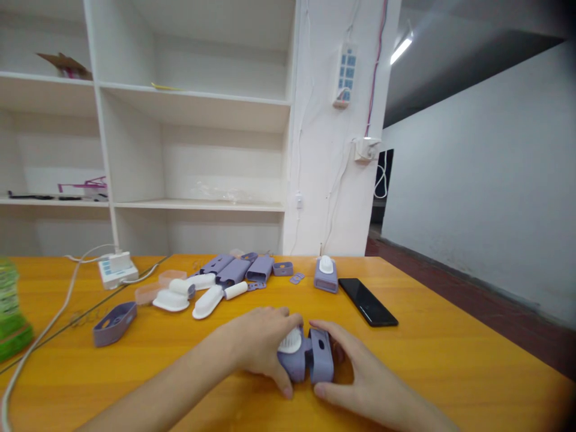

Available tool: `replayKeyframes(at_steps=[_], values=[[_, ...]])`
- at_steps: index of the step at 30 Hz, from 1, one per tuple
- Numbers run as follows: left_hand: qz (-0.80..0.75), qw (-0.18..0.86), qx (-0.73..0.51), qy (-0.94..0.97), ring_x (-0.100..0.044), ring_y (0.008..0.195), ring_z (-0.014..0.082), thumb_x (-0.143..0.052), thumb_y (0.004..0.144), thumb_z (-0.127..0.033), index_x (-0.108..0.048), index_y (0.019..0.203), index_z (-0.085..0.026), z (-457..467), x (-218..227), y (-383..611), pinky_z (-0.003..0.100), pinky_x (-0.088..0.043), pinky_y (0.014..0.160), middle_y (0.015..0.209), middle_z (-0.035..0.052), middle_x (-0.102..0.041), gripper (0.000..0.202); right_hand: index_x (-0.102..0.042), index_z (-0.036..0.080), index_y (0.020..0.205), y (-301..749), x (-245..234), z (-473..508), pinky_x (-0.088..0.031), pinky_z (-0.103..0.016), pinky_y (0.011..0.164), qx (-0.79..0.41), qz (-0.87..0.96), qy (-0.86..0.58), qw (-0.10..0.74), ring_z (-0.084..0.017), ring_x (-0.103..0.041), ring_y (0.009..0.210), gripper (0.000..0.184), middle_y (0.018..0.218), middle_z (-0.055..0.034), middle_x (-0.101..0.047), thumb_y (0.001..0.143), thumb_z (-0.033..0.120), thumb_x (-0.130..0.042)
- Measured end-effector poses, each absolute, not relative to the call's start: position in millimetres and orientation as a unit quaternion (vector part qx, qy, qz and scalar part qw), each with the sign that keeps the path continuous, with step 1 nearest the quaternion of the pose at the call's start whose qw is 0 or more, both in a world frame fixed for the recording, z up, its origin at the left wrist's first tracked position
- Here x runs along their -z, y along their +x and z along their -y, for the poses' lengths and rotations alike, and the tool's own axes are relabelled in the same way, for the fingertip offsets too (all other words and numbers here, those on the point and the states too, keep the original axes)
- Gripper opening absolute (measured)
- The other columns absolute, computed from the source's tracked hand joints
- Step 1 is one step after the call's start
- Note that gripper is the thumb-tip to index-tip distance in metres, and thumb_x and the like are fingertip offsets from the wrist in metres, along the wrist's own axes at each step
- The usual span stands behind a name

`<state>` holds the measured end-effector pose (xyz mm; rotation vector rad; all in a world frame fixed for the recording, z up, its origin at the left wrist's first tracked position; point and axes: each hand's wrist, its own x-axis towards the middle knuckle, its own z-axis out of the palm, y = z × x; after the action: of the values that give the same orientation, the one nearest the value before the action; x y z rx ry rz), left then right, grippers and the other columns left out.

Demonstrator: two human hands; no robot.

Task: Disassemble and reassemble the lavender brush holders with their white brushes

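Note:
My left hand [258, 345] wraps round a purple plastic piece with a white ribbed cap [291, 351], fingers curled over its top and thumb under it. My right hand [353, 366] grips a purple shell piece with a dark slot [321, 355], pressed against the first piece. Both rest low on the orange table [450, 360], near its front middle.
Behind the hands lie several loose purple and white plastic parts [225, 279], a purple oval frame [114, 324], an assembled purple unit [326, 275] and a black phone [368, 302]. A white power strip [117, 269] with cables sits at the back left, a green object [11, 318] at the left edge. White shelves stand behind.

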<state>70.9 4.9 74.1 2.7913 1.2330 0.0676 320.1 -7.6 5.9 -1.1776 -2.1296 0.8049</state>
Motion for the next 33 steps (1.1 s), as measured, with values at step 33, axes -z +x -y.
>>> replayKeyframes(at_steps=[33], values=[[-0.357,-0.192,-0.097,0.909,-0.058,0.114,0.0312,-0.070,0.088,-0.033,-0.058,0.115,-0.020,39,-32,62,0.045,-0.049,0.094,0.128,0.0087,-0.064,0.032,-0.051,0.022,0.145,309,-13,17,-0.036,-0.049,0.118,-0.372,0.782,-0.408,0.290,-0.034,-0.050,0.136,0.084,0.149,-0.0125,-0.053,0.068,0.031,-0.085]])
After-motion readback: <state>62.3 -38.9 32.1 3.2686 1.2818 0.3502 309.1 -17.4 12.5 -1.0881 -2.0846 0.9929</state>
